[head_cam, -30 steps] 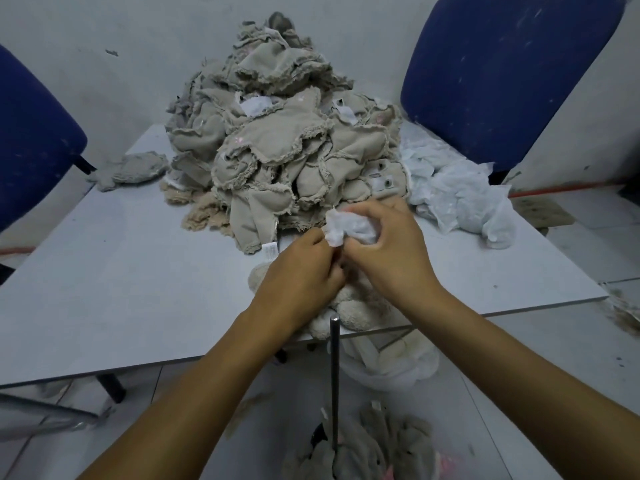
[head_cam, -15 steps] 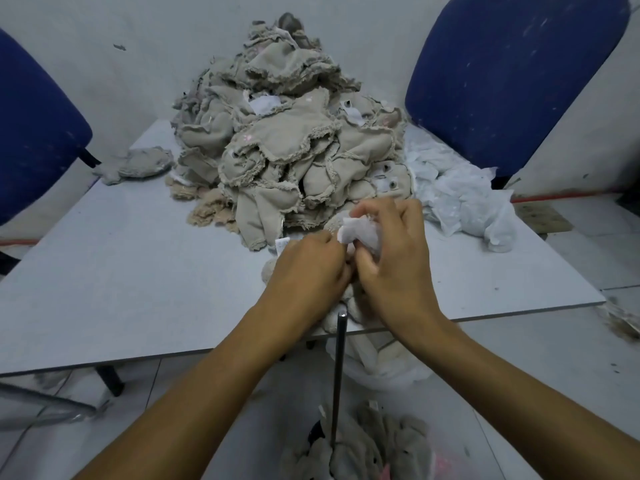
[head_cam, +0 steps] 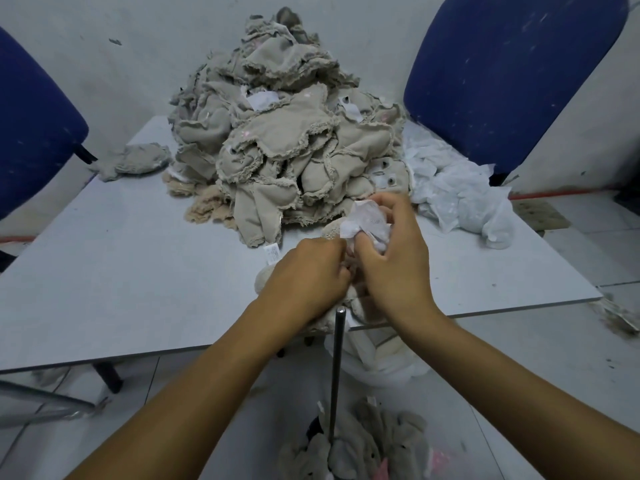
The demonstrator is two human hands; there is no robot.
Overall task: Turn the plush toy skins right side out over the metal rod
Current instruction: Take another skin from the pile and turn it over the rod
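1. Gripping one plush skin (head_cam: 349, 296) with both hands at once: your left hand (head_cam: 308, 271) and right hand (head_cam: 394, 268) are knuckle to knuckle, fingers curled into it, and your right also bunches a white mesh bit (head_cam: 367, 225).
2. The metal rod (head_cam: 337, 368) stands upright just below your hands, tip bare, so this skin isn't on it yet.
3. Progress-wise, looks like early days: a big heap of inside-out skins (head_cam: 284, 140) sits just beyond your hands, while a small clump of furry ones (head_cam: 356, 448) lies at the rod's base.
4. White mesh pile (head_cam: 453, 188) is off past your right hand, a stray skin (head_cam: 135, 162) far out left.
5. Nothing blocks the rod.
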